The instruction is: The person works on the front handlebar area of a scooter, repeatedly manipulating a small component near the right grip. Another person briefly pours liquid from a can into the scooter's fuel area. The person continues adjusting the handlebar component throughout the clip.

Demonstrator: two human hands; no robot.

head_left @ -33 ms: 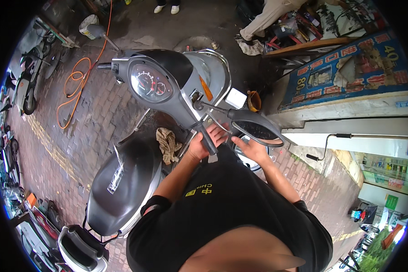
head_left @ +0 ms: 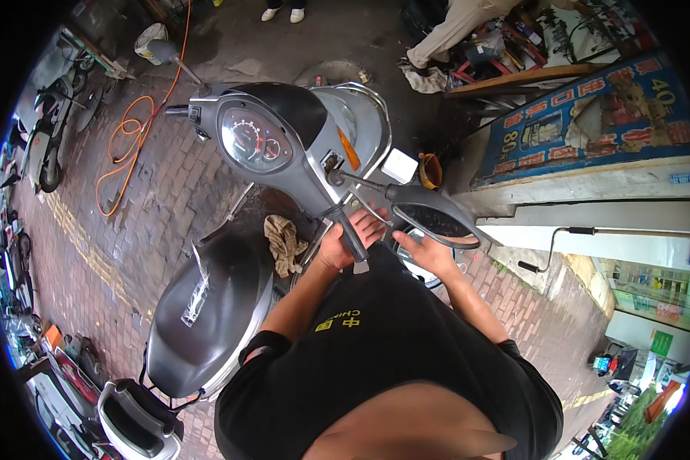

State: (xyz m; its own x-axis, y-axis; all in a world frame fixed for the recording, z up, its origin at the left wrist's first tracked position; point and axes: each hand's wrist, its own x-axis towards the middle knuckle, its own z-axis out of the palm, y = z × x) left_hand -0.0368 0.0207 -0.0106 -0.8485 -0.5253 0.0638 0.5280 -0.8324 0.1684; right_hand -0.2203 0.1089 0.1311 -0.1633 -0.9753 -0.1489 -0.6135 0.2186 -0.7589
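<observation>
In front of me stands a grey scooter (head_left: 284, 180) with a round-ended instrument panel (head_left: 245, 139). My left hand (head_left: 333, 249) is under the near handlebar grip (head_left: 350, 236); its fingers show past the grip, stretched and slightly apart, with nothing visible in them. My right hand (head_left: 433, 257) is beside it, just below the dark rear-view mirror (head_left: 435, 220). Its thumb points toward the left hand, while the mirror hides the other fingers. A round, pale-rimmed thing (head_left: 415, 270) shows partly below the right hand. A crumpled tan rag (head_left: 282, 244) lies on the scooter left of my hands.
The black seat (head_left: 211, 314) fills the left foreground. An orange hose (head_left: 134, 149) coils on the brick paving beside a white bucket (head_left: 150, 44). A blue sign board (head_left: 583, 115) stands on a ledge at right, near a crank handle (head_left: 552, 249). Other people's legs (head_left: 460, 27) show at the top.
</observation>
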